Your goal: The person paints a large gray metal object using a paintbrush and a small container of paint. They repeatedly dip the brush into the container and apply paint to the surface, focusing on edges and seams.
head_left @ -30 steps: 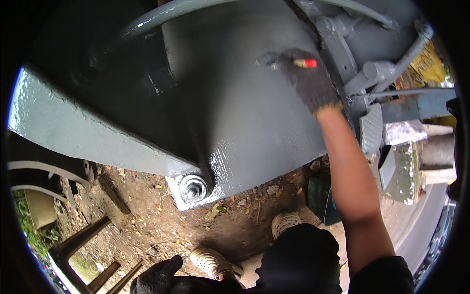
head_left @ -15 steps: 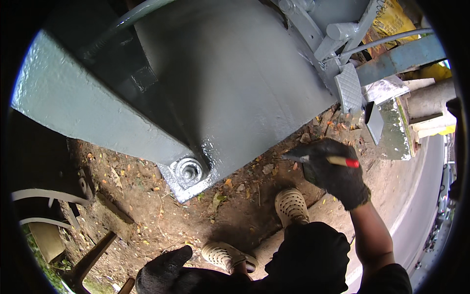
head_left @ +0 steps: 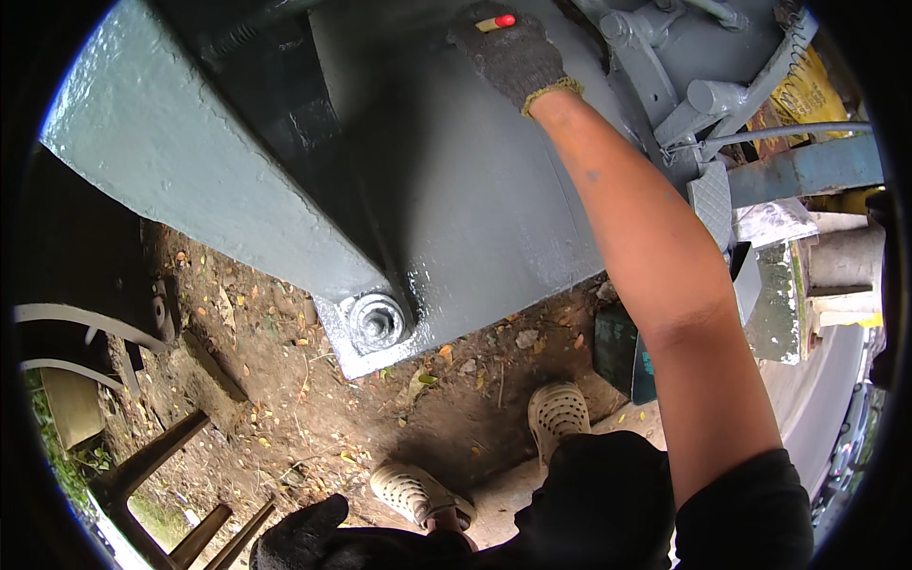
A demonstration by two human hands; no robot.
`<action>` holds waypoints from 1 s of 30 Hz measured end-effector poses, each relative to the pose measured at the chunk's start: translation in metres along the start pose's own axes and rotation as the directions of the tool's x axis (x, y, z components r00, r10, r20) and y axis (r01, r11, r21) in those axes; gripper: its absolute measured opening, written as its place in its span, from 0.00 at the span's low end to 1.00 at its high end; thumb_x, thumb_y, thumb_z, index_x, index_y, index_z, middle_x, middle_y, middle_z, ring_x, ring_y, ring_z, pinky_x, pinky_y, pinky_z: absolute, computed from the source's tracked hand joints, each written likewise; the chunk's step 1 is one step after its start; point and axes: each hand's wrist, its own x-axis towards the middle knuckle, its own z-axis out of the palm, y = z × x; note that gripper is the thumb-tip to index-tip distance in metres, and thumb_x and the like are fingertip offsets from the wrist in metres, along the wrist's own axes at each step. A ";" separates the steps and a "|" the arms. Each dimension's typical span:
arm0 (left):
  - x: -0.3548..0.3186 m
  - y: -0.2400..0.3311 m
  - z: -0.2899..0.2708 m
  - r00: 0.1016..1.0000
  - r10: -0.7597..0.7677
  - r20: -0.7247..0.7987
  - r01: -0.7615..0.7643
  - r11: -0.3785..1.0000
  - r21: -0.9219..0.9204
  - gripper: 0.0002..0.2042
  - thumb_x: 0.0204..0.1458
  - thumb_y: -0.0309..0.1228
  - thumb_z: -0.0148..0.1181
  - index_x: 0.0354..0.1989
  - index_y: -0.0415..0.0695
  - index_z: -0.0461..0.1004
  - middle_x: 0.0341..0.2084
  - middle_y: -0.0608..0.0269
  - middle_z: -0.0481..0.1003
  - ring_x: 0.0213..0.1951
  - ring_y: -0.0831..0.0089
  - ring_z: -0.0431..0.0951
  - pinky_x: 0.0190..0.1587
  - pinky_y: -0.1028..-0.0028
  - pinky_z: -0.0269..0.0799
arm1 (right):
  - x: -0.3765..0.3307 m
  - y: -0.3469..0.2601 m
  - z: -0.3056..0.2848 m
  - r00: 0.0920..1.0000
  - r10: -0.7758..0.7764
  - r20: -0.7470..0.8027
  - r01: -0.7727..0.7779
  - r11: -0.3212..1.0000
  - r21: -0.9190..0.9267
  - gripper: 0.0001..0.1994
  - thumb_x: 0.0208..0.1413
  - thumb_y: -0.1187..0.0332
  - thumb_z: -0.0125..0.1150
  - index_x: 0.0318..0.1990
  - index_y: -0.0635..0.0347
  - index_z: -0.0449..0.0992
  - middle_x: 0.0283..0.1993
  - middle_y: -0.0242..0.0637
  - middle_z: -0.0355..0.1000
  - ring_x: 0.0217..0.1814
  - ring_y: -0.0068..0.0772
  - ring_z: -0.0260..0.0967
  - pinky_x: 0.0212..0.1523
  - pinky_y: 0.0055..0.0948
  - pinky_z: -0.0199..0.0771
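Note:
Against the upper part of a large grey-painted metal panel [head_left: 475, 190], my right hand [head_left: 508, 59], in a dark knitted glove, grips a paintbrush [head_left: 495, 23]. Its pale handle with a red end shows above the glove, while the bristles are hidden. Wet-looking grey paint shines near the panel's lower corner, by a round socket [head_left: 375, 321]. At the lower left edge my left hand [head_left: 302, 534], also dark-gloved, is partly in view with the thumb held out, touching nothing I can see. A dark green container [head_left: 616, 347] stands on the ground, partly behind my right forearm.
A thick grey beam [head_left: 209, 180] slants down to the socket corner. Grey pedals and levers [head_left: 711, 195] stick out at the right, with a blue bar [head_left: 807, 173] beyond. Leaf-strewn dirt [head_left: 285, 380] lies underfoot. Dark metal legs [head_left: 157, 456] stand at the lower left.
My right hand has moved with the paintbrush from above the container up and away to the panel's upper part. The container now shows. The view has shifted slightly.

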 end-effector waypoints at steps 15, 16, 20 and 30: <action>0.037 0.000 -0.009 0.984 0.058 0.166 -0.065 0.997 0.039 0.26 0.60 0.32 0.70 0.66 0.36 0.74 0.57 0.41 0.80 0.59 0.48 0.81 0.61 0.60 0.77 | -0.319 -0.076 -0.255 0.388 0.562 0.731 -0.875 -0.025 0.484 0.09 0.67 0.71 0.60 0.50 0.66 0.80 0.32 0.43 0.79 0.30 0.39 0.78 0.32 0.34 0.78; 0.042 0.005 -0.009 0.979 0.081 0.186 -0.098 0.991 0.088 0.26 0.60 0.31 0.70 0.66 0.36 0.74 0.57 0.41 0.79 0.58 0.48 0.81 0.61 0.60 0.77 | -0.322 -0.075 -0.253 0.142 0.567 0.811 -0.918 -0.231 0.322 0.09 0.68 0.70 0.60 0.49 0.65 0.80 0.31 0.41 0.78 0.29 0.38 0.77 0.32 0.34 0.77; 0.060 0.019 -0.002 0.954 0.130 0.270 -0.163 0.981 0.105 0.27 0.59 0.30 0.71 0.67 0.39 0.74 0.61 0.43 0.78 0.61 0.48 0.80 0.65 0.59 0.75 | -0.330 -0.063 -0.240 0.612 0.561 0.558 -0.791 0.435 0.430 0.09 0.65 0.77 0.59 0.51 0.62 0.78 0.32 0.27 0.75 0.28 0.16 0.70 0.29 0.21 0.70; 0.113 0.032 0.022 0.916 0.279 0.288 -0.359 0.890 0.280 0.22 0.57 0.39 0.73 0.58 0.45 0.81 0.41 0.50 0.84 0.42 0.51 0.86 0.44 0.59 0.82 | -0.307 -0.056 -0.260 0.318 0.617 0.720 -0.851 -0.149 0.503 0.14 0.67 0.74 0.58 0.58 0.58 0.77 0.40 0.30 0.75 0.28 0.18 0.69 0.27 0.18 0.69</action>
